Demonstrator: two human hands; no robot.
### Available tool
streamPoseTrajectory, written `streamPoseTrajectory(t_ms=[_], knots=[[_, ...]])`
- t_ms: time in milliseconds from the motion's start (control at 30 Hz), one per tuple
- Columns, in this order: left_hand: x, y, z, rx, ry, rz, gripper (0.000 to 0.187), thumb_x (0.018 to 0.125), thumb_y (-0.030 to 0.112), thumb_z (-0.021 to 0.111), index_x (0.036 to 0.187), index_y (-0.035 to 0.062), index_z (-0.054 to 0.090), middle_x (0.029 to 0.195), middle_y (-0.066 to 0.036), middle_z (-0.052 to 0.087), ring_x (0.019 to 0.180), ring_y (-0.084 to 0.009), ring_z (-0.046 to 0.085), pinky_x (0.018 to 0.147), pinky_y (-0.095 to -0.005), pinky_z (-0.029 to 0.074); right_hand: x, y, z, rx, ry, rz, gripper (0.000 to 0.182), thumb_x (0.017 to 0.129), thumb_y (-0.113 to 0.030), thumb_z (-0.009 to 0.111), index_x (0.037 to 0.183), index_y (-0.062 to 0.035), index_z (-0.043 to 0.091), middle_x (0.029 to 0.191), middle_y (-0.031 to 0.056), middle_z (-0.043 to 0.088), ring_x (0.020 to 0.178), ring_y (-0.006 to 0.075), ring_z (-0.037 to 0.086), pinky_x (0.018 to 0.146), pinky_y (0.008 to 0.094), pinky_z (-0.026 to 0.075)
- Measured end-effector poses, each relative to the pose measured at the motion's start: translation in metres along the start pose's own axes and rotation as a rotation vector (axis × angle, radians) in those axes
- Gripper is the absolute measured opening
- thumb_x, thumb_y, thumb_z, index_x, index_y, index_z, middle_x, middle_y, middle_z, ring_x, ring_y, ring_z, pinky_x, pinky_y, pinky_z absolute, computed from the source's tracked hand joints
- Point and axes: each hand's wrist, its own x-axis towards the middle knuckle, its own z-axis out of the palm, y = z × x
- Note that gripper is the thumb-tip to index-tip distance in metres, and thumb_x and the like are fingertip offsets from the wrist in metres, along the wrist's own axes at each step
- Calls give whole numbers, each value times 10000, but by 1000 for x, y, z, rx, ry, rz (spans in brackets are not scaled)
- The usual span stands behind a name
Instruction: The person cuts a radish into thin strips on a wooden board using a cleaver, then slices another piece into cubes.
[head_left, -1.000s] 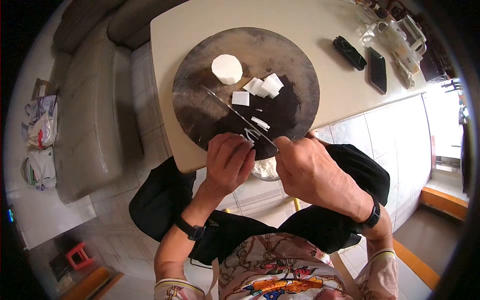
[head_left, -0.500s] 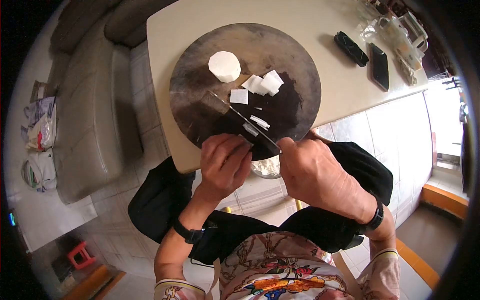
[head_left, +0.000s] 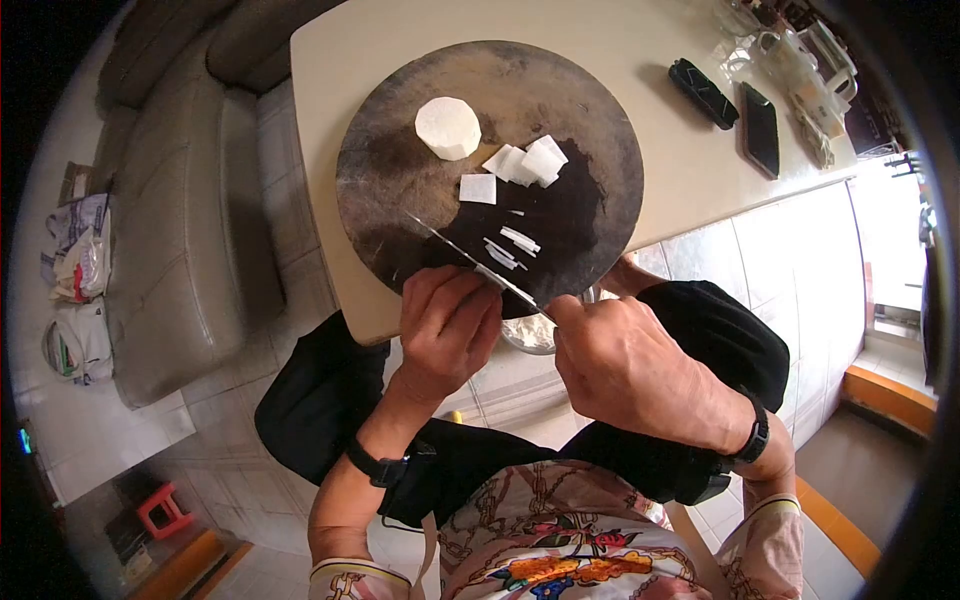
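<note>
My right hand is closed around the handle of a knife, whose blade slants up and left over the round wooden chopping board. Beside the blade, my left hand curls its fingers down at the board's near edge, on a white slice that they mostly hide. It looks like white radish. Several thin white strips lie just beyond the blade. Farther back are a single square slice, a small overlapping pile of slices and a thick block of white radish with trimmed sides.
The board rests on a cream table. Below its near edge, a bowl with pale contents shows between my hands. To the right lie a dark case and a phone, near clear plastic containers. A sofa stands left.
The knife blade has moved toward me, closer to my left fingertips. The cut strips behind it now lie more spread apart. Both hands have shifted only slightly.
</note>
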Motion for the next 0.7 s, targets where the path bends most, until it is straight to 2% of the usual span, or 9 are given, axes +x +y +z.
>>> streamPoseTrajectory(t_ms=[100, 167, 267, 433, 533, 600, 700], knots=[[3, 3, -4, -31, -10, -22, 256, 680, -35, 733, 926, -1, 672, 983, -97, 635, 955, -278, 590, 804, -393, 480, 5, -1, 1, 6, -11, -7, 133, 706, 11, 589, 780, 92, 513, 551, 209, 565, 535, 408, 611, 488, 444, 492], [4, 4, -9, -43, -26, -24, 257, 678, -42, 732, 926, -4, 671, 978, -97, 640, 958, -279, 593, 806, -390, 484, 12, -4, 7, -7, 67, -28, 133, 692, 3, 595, 771, 91, 535, 586, 227, 582, 565, 420, 616, 521, 452, 505], [7, 4, -12, -22, -102, -16, 249, 688, -34, 729, 928, -3, 670, 995, -94, 638, 958, -280, 588, 811, -391, 486, 20, -6, 9, 4, 59, 22, 132, 685, 1, 591, 776, 88, 549, 620, 245, 594, 599, 426, 623, 556, 465, 513], [3, 3, -9, 19, -101, 8, 250, 701, -11, 721, 946, -6, 669, 1022, -95, 633, 964, -289, 576, 824, -390, 484, 11, 1, 6, -10, 50, 46, 124, 700, 4, 578, 784, 85, 535, 617, 259, 587, 603, 435, 622, 550, 466, 513], [4, 5, -10, 0, -88, -17, 265, 696, -16, 719, 957, -9, 670, 1017, -98, 633, 965, -295, 576, 824, -389, 483, 6, -4, 4, 23, 55, -3, 125, 715, 4, 573, 793, 88, 522, 603, 252, 583, 582, 429, 621, 533, 457, 510], [5, 5, -11, 2, -97, -26, 268, 693, -18, 722, 957, -8, 671, 1014, -98, 632, 968, -294, 577, 822, -388, 486, 5, -7, 1, -6, -31, 29, 133, 728, 4, 568, 806, 98, 517, 586, 235, 581, 564, 413, 624, 517, 448, 507], [6, 5, -12, 2, -103, -36, 269, 691, -22, 728, 954, -8, 673, 1012, -99, 631, 970, -295, 579, 817, -389, 491, 6, -6, 4, -9, -4, 4, 146, 715, 4, 574, 807, 106, 525, 575, 222, 579, 548, 399, 627, 507, 435, 507]])
